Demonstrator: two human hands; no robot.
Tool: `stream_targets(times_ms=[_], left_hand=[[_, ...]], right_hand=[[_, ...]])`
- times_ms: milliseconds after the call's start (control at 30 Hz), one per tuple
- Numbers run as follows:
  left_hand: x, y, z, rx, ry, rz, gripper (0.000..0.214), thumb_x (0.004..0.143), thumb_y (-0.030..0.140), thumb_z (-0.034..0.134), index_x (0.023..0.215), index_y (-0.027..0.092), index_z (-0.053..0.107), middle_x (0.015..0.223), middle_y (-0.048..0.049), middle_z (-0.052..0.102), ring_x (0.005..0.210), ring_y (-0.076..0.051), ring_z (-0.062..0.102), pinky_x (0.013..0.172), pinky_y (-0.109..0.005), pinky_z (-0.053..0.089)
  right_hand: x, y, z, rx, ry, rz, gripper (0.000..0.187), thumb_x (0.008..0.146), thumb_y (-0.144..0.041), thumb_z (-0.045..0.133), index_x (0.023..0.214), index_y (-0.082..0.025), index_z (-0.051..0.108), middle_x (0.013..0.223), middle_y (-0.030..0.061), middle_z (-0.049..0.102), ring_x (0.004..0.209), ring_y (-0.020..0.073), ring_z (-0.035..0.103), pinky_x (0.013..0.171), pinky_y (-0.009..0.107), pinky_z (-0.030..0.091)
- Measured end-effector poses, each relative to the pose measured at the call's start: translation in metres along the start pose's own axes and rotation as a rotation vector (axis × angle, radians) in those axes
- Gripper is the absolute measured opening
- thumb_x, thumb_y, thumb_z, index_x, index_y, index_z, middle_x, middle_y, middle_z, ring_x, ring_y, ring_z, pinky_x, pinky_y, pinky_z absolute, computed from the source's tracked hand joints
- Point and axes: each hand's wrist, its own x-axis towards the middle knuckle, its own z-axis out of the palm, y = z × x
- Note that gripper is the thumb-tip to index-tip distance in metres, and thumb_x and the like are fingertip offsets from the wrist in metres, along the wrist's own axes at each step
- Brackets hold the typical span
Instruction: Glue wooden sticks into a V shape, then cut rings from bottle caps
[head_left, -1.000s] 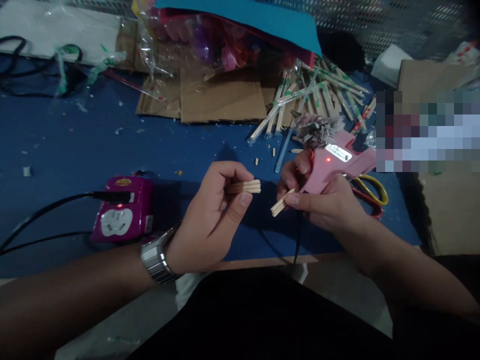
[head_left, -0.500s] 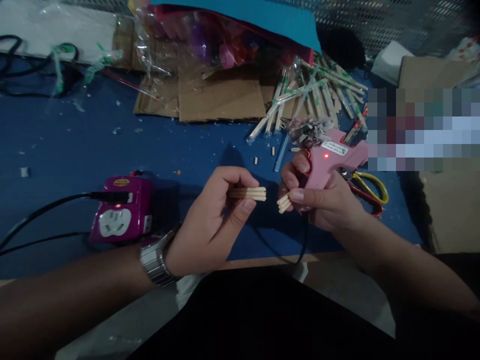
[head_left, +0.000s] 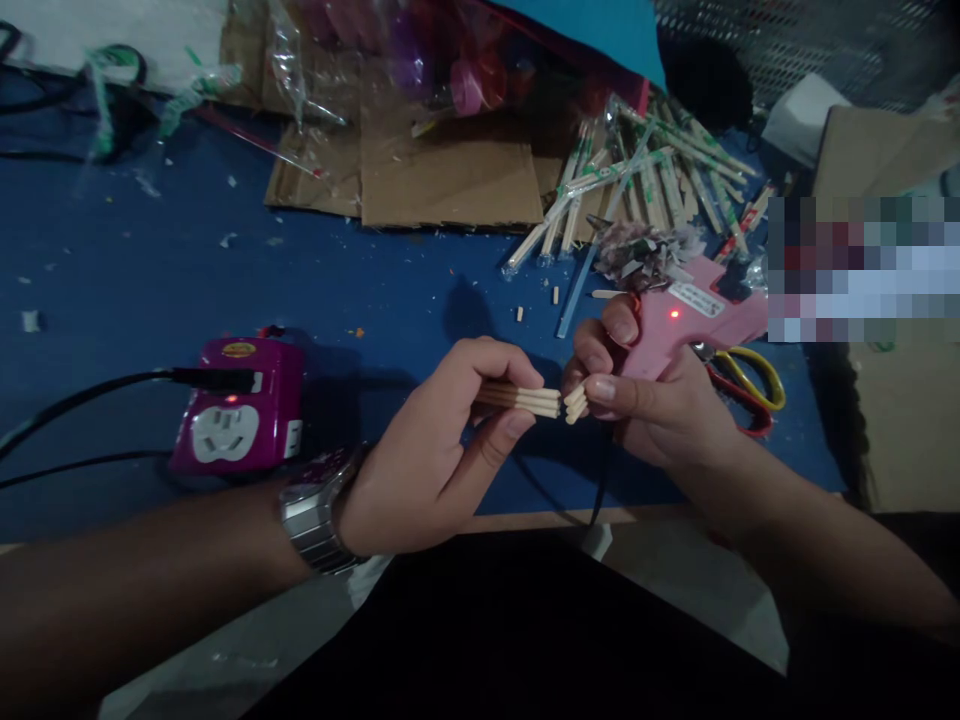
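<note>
My left hand (head_left: 442, 450) is closed on a small bundle of wooden sticks (head_left: 536, 400), pinched between thumb and fingers with the cut ends pointing right. My right hand (head_left: 660, 400) wraps the handle of a pink glue gun (head_left: 686, 300), whose red light is lit. Between that hand's thumb and fingers several more stick ends (head_left: 576, 402) stick out to the left; the rest of their length is hidden. The two sets of ends are close together, and a narrow gap seems to part them. A clump of greyish scraps (head_left: 649, 250) is by the glue gun.
Plastic-wrapped chopsticks (head_left: 652, 185) are heaped beyond my right hand, near flat cardboard (head_left: 450, 180). Yellow-and-red-handled scissors (head_left: 754, 375) are at the right. A purple power socket (head_left: 277, 400) with black cables stands at the left. Short wooden offcuts (head_left: 520, 313) lie on the blue tabletop (head_left: 375, 290).
My left hand has shifted right with its sticks, bringing their ends nearer to those in my right hand. More of its bundle shows past the fingertips. The view has shifted slightly.
</note>
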Motion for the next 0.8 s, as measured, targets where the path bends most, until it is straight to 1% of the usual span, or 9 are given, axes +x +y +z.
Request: stream_targets(times_ms=[200,333,433,567,800], left_hand=[[0.0008,-0.0005,0.0005,0.004,-0.004,0.026,0.02,0.106,0.019,0.058,0.124,0.021,0.051,0.113,-0.008,0.064,0.087,-0.015,0.065,0.073,-0.028,0.06],[0.0005,-0.0012,0.0005,-0.001,-0.003,0.028,0.02,0.106,0.019,0.059,0.125,0.021,0.051,0.115,-0.0078,0.064,0.086,-0.014,0.064,0.072,-0.027,0.059],[0.0001,-0.0013,0.0005,0.003,-0.002,0.032,0.021,0.106,0.018,0.058,0.125,0.021,0.051,0.116,-0.0077,0.063,0.088,-0.014,0.064,0.074,-0.027,0.059],[0.0,-0.0009,0.0006,-0.003,0.0,0.035,0.021,0.106,0.017,0.06,0.125,0.02,0.052,0.115,-0.0069,0.063,0.087,-0.012,0.062,0.076,-0.025,0.058],[0.0001,-0.0022,0.0009,-0.039,-0.011,0.046,0.023,0.105,0.015,0.06,0.126,0.019,0.052,0.116,-0.0067,0.062,0.091,-0.011,0.062,0.08,-0.023,0.057]], right_hand=[[0.0013,-0.0002,0.0013,-0.048,-0.005,-0.018,0.05,0.073,-0.013,0.094,0.086,-0.025,0.048,0.079,-0.007,0.054,0.07,0.0107,0.064,0.055,0.021,0.053],[0.0014,0.0,0.0016,-0.075,0.013,-0.023,0.052,0.072,-0.015,0.095,0.086,-0.026,0.046,0.079,-0.007,0.053,0.07,0.011,0.064,0.056,0.022,0.055],[0.0,0.0007,0.0009,-0.072,0.007,-0.019,0.051,0.073,-0.014,0.094,0.087,-0.026,0.046,0.08,-0.0068,0.054,0.072,0.0116,0.065,0.058,0.023,0.056],[-0.0012,0.0014,-0.0001,-0.036,-0.03,-0.025,0.045,0.078,-0.009,0.088,0.089,-0.026,0.049,0.082,-0.0072,0.056,0.073,0.0098,0.065,0.062,0.022,0.056],[-0.0004,0.0015,0.0002,-0.054,-0.027,-0.027,0.049,0.077,-0.012,0.091,0.088,-0.026,0.046,0.082,-0.0072,0.053,0.074,0.0106,0.064,0.064,0.024,0.056]])
